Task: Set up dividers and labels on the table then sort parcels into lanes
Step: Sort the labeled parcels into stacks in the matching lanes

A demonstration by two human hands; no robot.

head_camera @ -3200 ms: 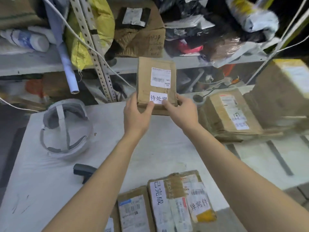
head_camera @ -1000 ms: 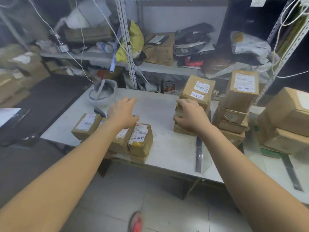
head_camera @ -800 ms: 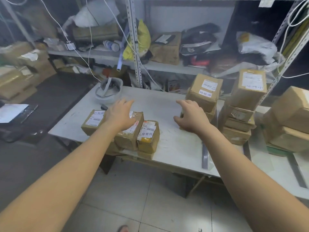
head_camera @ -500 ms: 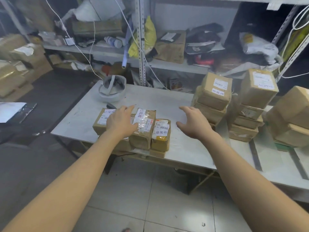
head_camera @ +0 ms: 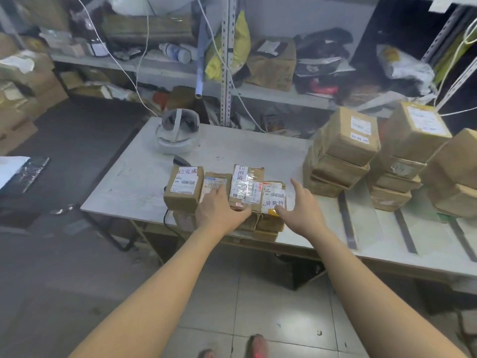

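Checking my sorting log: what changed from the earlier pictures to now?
Both hands let go of the brown cardboard parcel with two white labels, which now tops a stack of brown boxes on the right. The left hand moved onto the labelled parcels at the white table's near edge; the right hand reaches open beside them. The white headset stayed put.

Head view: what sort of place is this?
Probably a parcel sorting or storage room: stacked cardboard parcels on a white table, status labels stuck on some, cluttered metal shelving behind.
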